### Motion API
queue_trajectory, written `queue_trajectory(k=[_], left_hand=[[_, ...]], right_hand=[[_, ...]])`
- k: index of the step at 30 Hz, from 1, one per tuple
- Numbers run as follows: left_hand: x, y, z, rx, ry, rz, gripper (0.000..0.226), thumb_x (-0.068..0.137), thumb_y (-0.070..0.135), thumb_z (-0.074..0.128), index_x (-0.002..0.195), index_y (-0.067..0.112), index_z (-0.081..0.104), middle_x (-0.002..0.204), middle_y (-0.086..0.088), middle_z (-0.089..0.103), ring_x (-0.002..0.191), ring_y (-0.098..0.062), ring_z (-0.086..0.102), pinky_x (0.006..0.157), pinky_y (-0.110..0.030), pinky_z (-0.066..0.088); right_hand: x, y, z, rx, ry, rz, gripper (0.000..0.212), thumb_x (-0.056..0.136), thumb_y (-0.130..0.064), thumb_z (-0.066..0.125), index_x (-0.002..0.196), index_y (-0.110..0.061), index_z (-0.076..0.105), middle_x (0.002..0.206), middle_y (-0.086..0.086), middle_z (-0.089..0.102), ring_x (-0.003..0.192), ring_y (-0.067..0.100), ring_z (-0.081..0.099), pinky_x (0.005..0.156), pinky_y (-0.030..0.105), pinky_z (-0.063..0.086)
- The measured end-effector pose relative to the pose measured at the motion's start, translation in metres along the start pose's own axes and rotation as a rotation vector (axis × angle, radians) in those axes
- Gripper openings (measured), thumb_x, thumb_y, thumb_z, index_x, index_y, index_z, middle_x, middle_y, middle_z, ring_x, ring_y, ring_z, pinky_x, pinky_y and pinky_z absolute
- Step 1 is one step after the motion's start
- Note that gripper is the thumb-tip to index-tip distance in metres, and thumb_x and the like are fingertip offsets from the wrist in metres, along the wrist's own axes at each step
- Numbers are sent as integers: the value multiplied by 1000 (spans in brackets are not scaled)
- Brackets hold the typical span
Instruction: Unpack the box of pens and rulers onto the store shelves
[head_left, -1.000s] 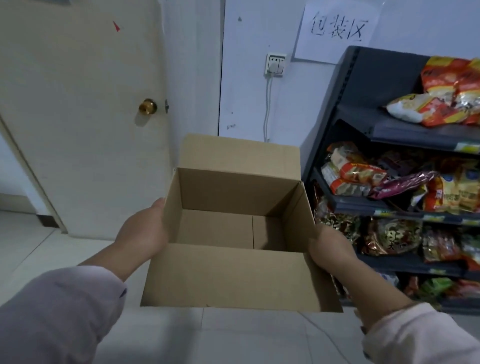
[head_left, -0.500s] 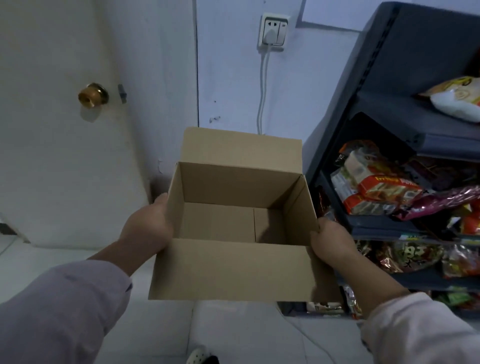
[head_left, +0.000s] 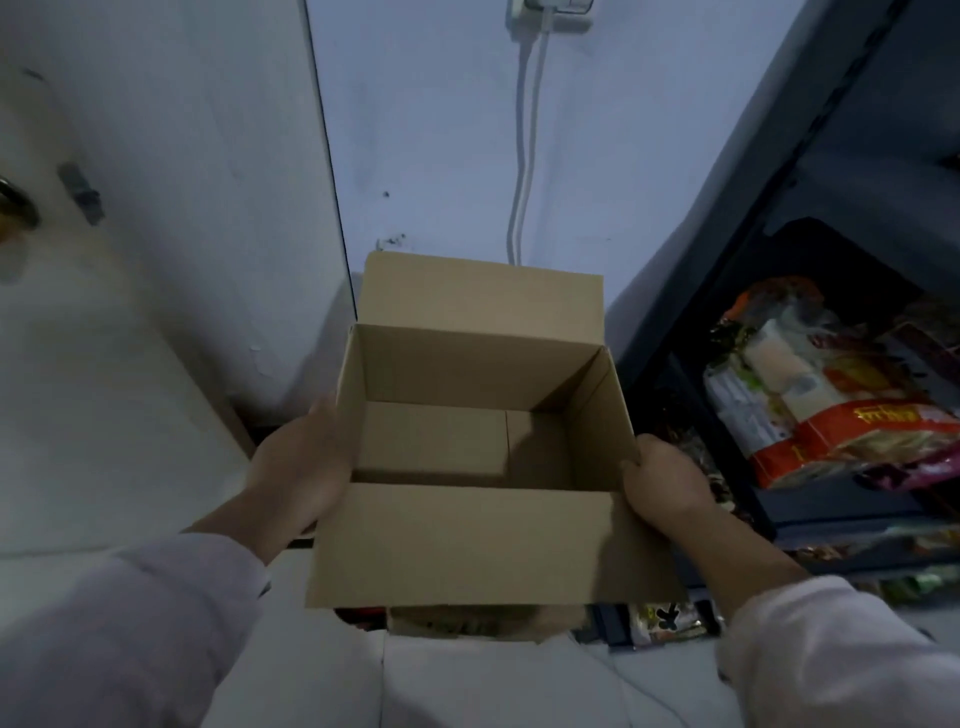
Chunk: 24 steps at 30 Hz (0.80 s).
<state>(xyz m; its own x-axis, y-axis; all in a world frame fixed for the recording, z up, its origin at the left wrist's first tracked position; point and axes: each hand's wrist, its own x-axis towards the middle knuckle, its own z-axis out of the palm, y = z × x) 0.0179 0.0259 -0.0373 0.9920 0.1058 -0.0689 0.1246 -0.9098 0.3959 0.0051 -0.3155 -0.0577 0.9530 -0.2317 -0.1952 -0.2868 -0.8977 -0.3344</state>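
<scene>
The cardboard box (head_left: 467, 540) is hanging at centre view, flaps open, its bare brown bottom showing. The right grip (head_left: 665, 480) is clenching its 3 o'clock wall. The left grip (head_left: 298, 467) is pressing the 9 o'clock wall, fingers hidden, state untellable. Shelves (head_left: 810, 506) of snack packets (head_left: 831, 405) are crowding 3 o'clock, a door (head_left: 130, 312) is closing off 9 o'clock, and floor (head_left: 519, 686) is lying open at 6.

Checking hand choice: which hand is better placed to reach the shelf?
Probably right: the right hand grips the box wall next to the shelf; the left hand presses the far side.
</scene>
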Motion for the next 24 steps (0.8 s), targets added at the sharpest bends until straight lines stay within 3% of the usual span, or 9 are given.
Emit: queue_trajectory(k=[5, 11, 15, 18, 24], left_hand=[[28, 5, 13, -17, -31, -25, 38, 94, 23, 32, 132, 24, 32, 91, -3, 59, 78, -26, 55, 69, -38, 49], [44, 15, 30, 29, -15, -67, 40, 92, 13, 38, 131, 20, 35, 76, 1, 50, 71, -26, 49, 64, -36, 42], [49, 18, 35, 88, 15, -82, 42, 93, 16, 39, 134, 21, 34, 83, -6, 57, 71, -29, 52, 65, -38, 45], [48, 17, 31, 82, -33, -113, 46, 94, 22, 44, 138, 24, 32, 99, -10, 62, 85, -33, 58, 73, -38, 48], [35, 34, 18, 116, 11, -178, 48, 93, 34, 51, 135, 17, 35, 123, -17, 54, 104, -37, 55, 82, -45, 47]], right_hand=[[33, 1, 12, 20, -14, 24, 11, 95, -19, 47, 91, -10, 52, 84, 9, 58, 80, 27, 56, 71, 35, 48], [63, 7, 11, 44, -51, -1, 14, 95, -20, 45, 83, -12, 48, 84, 10, 57, 79, 28, 56, 69, 36, 47], [75, 7, 10, 25, -64, -5, 8, 94, -16, 44, 90, -10, 47, 87, 11, 57, 81, 29, 56, 68, 35, 46], [76, 8, 7, 20, -113, 2, 10, 95, -19, 43, 97, -11, 47, 91, 10, 57, 82, 27, 56, 66, 33, 45], [80, 8, -11, -69, -157, 7, 36, 95, -35, 46, 119, -8, 50, 114, 14, 60, 99, 30, 58, 70, 31, 40]])
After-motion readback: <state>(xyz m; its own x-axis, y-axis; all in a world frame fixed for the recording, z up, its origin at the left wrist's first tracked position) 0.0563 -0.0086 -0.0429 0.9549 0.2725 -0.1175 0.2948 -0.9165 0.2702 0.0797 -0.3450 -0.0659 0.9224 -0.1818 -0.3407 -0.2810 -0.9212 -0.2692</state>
